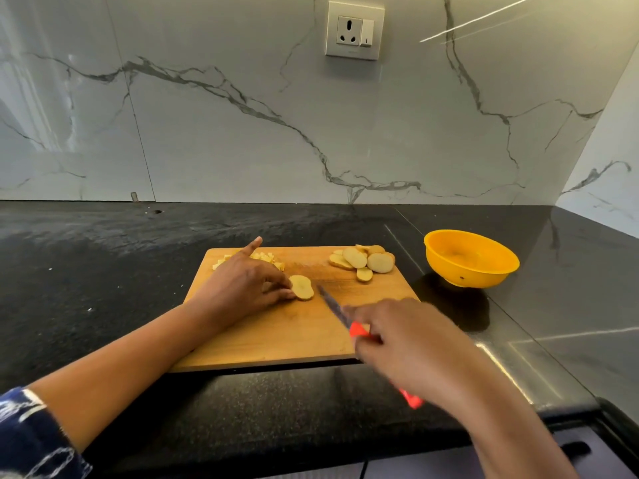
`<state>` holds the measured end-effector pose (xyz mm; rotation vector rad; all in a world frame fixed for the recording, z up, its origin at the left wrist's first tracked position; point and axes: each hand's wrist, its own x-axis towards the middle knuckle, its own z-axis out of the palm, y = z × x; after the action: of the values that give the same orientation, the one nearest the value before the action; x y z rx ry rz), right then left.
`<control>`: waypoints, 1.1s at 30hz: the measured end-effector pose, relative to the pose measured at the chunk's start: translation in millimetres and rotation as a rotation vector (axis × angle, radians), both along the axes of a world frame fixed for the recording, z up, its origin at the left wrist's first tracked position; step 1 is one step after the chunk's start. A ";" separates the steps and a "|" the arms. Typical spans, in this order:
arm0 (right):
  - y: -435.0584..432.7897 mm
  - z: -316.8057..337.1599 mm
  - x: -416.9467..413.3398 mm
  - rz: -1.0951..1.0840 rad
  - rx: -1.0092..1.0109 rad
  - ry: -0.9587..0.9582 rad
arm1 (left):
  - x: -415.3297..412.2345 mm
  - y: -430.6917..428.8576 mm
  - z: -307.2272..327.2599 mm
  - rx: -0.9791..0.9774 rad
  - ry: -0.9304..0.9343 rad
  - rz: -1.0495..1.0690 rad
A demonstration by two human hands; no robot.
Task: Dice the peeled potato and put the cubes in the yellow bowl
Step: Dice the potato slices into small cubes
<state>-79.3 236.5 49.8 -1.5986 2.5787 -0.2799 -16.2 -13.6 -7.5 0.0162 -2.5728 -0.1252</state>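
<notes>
A wooden cutting board (276,337) lies on the black counter. My left hand (242,285) pinches a small stack of potato slices (302,287) near the board's middle, its index finger pointing away. My right hand (408,344) grips a knife (333,305) by its red handle, the blade tip just right of the slices. A pile of round potato slices (363,261) sits at the board's far right corner. Diced potato cubes (266,259) lie at the far left, partly hidden by my left hand. The yellow bowl (472,259) stands to the right of the board.
The black stone counter (103,271) runs along a marbled wall with a power socket (354,31). The counter's front edge passes under my forearms, and a side wall closes the right end.
</notes>
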 end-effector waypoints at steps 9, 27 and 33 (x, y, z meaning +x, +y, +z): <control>-67.5 -28.7 -81.9 -0.244 -0.546 -0.042 | -19.8 -11.6 47.2 0.184 -0.641 -0.078; -62.1 -45.3 -88.8 -0.250 -0.519 0.011 | -54.9 -22.1 49.9 0.164 -0.719 -0.072; -58.4 -43.4 -85.7 -0.236 -0.469 -0.013 | -52.2 -11.8 37.3 -0.026 -0.583 0.232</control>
<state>-165.0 178.0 6.3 -1.3848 2.8374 -0.9736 -68.4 -25.4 29.8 0.3942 -3.1254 0.0045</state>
